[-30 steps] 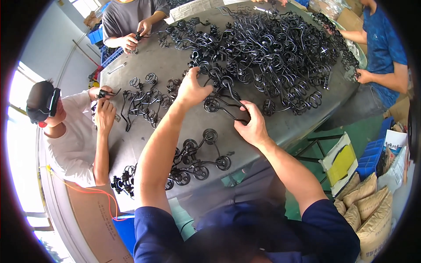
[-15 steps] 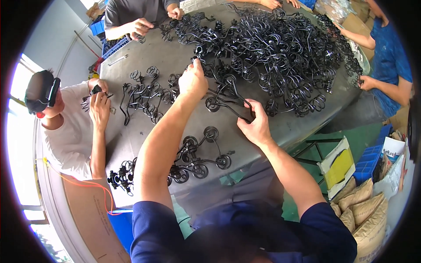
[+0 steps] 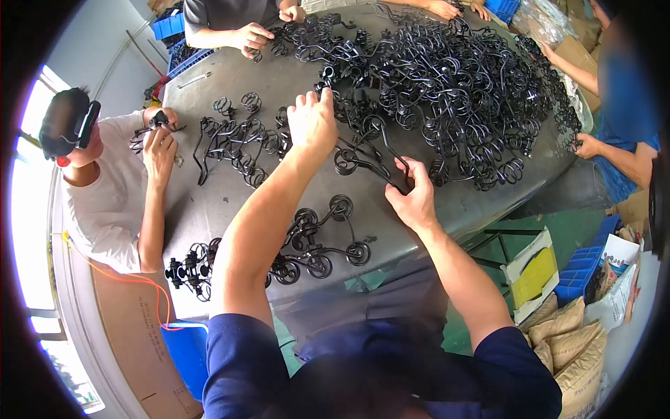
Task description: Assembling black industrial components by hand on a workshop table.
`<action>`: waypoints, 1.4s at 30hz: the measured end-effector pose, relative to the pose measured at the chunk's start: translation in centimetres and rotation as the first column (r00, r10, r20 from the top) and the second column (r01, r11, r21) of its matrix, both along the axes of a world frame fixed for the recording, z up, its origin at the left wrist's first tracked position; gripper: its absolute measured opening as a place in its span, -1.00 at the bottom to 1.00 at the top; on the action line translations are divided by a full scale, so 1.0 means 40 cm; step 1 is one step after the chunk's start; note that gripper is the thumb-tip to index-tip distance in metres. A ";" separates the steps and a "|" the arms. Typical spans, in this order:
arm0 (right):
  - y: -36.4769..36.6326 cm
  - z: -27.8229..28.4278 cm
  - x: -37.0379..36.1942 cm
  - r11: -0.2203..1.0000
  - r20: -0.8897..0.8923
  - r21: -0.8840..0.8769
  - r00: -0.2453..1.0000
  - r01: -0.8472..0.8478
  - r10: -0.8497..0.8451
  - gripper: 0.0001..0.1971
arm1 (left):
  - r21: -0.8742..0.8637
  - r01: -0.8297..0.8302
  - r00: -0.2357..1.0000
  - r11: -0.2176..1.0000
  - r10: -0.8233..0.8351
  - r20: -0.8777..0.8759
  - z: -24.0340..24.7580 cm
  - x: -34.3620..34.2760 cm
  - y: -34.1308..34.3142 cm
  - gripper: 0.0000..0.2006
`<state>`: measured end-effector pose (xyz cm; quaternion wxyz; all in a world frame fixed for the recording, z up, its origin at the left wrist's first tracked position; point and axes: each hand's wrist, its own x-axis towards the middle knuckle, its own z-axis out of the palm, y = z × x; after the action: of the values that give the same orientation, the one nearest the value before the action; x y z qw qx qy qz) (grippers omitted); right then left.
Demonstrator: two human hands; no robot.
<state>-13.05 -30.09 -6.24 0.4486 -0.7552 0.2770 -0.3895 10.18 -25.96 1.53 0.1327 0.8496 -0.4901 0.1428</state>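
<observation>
Spring heap (image 3: 453,91) at table (image 3: 230,209) far side; small cluster (image 3: 314,241) near edge.

Left hand (image 3: 312,123) reaching at twelve o'clock into a big heap of black wire springs (image 3: 453,91) on a grey metal table (image 3: 216,209). Right hand (image 3: 413,197) near centre, gripping one wire spring (image 3: 363,159), apparently by its end. Small batch of springs (image 3: 307,244) at seven o'clock. Co-worker's hand (image 3: 159,150) at nine.

Navy blue short-sleeved shirt, bare forearms, left hand (image 3: 312,124), right hand (image 3: 413,199)
</observation>
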 end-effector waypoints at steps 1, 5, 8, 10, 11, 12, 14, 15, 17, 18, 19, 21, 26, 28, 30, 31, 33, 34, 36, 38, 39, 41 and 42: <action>0.000 0.002 0.000 1.000 -0.011 -0.005 1.000 -0.002 0.002 -0.48 | -0.027 0.003 0.997 1.000 -0.001 0.072 0.005 0.001 0.006 -0.58; 0.005 -0.001 0.002 0.997 0.006 0.073 1.000 -0.016 0.016 -0.49 | -0.046 0.047 0.998 0.998 -0.045 0.048 -0.025 0.015 0.014 -0.75; -0.004 -0.008 0.000 0.995 0.012 0.096 0.999 -0.030 0.029 -0.50 | -0.024 0.041 0.999 0.999 -0.041 -0.026 -0.031 0.034 0.013 -0.86; -0.011 -0.010 -0.005 0.997 0.018 0.066 0.999 -0.051 0.050 -0.50 | -0.073 0.071 0.996 0.995 -0.076 -0.057 -0.030 0.048 0.014 -0.89; -0.010 -0.011 -0.005 0.997 0.017 0.065 0.999 -0.051 0.050 -0.50 | -0.073 0.072 0.995 0.995 -0.076 -0.058 -0.029 0.051 0.017 -0.89; -0.007 -0.012 -0.005 0.994 0.066 0.100 0.997 -0.048 0.042 -0.51 | -0.073 0.091 0.993 0.993 -0.096 -0.061 -0.028 0.054 0.018 -0.89; -0.003 -0.009 -0.004 0.990 0.117 0.132 0.993 -0.049 0.034 -0.52 | -0.075 0.109 0.991 0.991 -0.114 -0.064 -0.021 0.059 0.021 -0.89; -0.003 -0.005 -0.005 0.985 0.134 0.155 0.990 -0.072 0.052 -0.51 | -0.083 0.120 0.990 0.989 -0.126 -0.067 -0.018 0.060 0.021 -0.89; -0.001 0.002 -0.006 0.980 0.154 0.174 0.985 -0.100 0.073 -0.51 | -0.094 0.128 0.988 0.987 -0.135 -0.069 -0.019 0.067 0.023 -0.88; 0.000 0.005 -0.008 0.978 0.154 0.175 0.984 -0.117 0.090 -0.51 | -0.139 0.164 0.984 0.977 -0.172 -0.046 -0.020 0.070 0.024 -0.90; 0.000 0.007 -0.010 0.975 0.155 0.176 0.982 -0.134 0.107 -0.51 | -0.182 0.200 0.978 0.963 -0.207 -0.020 -0.020 0.071 0.025 -0.92; -0.003 0.000 -0.011 0.980 0.170 0.151 0.980 -0.132 0.106 -0.51 | -0.227 0.216 0.973 0.950 -0.228 -0.026 -0.020 0.073 0.029 -0.91; 0.005 0.013 -0.014 0.985 0.194 0.114 0.976 -0.127 0.103 -0.52 | -0.290 0.221 0.963 0.931 -0.256 -0.089 -0.013 0.074 0.037 -0.88; 0.007 0.017 -0.011 0.990 0.195 0.088 0.976 -0.113 0.094 -0.51 | -0.359 0.247 0.952 0.900 -0.295 -0.085 -0.014 0.079 0.041 -0.87; 0.008 0.012 -0.009 0.995 0.177 0.035 0.980 -0.098 0.090 -0.51 | -0.370 0.255 0.951 0.893 -0.301 -0.073 -0.019 0.082 0.048 -0.86; 0.008 0.012 -0.011 0.996 0.162 -0.018 0.983 -0.082 0.084 -0.51 | -0.381 0.264 0.950 0.886 -0.307 -0.057 -0.017 0.080 0.049 -0.85; 0.010 0.015 -0.011 0.997 0.180 -0.019 0.981 -0.075 0.077 -0.51 | -0.376 0.276 0.948 0.885 -0.314 -0.044 -0.011 0.079 0.049 -0.84; 0.011 0.016 -0.011 0.997 0.187 -0.021 0.979 -0.073 0.076 -0.51 | -0.374 0.280 0.948 0.884 -0.317 -0.039 -0.010 0.078 0.050 -0.82; 0.011 0.018 -0.008 0.997 0.187 -0.035 0.979 -0.072 0.077 -0.52 | -0.369 0.287 0.944 0.884 -0.326 -0.047 -0.004 0.081 0.050 -0.80; 0.012 0.019 -0.010 0.996 0.186 -0.049 0.979 -0.072 0.080 -0.52 | -0.364 0.291 0.941 0.885 -0.333 -0.056 -0.004 0.085 0.054 -0.78; 0.012 0.019 -0.011 0.995 0.185 -0.060 0.979 -0.078 0.088 -0.52 | -0.367 0.305 0.939 0.879 -0.342 -0.039 -0.004 0.087 0.056 -0.74; 0.012 0.022 -0.009 0.994 0.188 -0.074 0.977 -0.086 0.099 -0.52 | -0.372 0.317 0.937 0.873 -0.348 -0.018 -0.001 0.090 0.056 -0.70; 0.013 0.024 -0.008 0.993 0.195 -0.075 0.975 -0.090 0.103 -0.52 | -0.380 0.326 0.935 0.866 -0.354 -0.006 0.001 0.092 0.059 -0.69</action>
<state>-13.36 -29.55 -5.29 0.4673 -0.7394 0.1809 -0.4496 13.84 -23.61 1.55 0.3329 0.7139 -0.5905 0.1756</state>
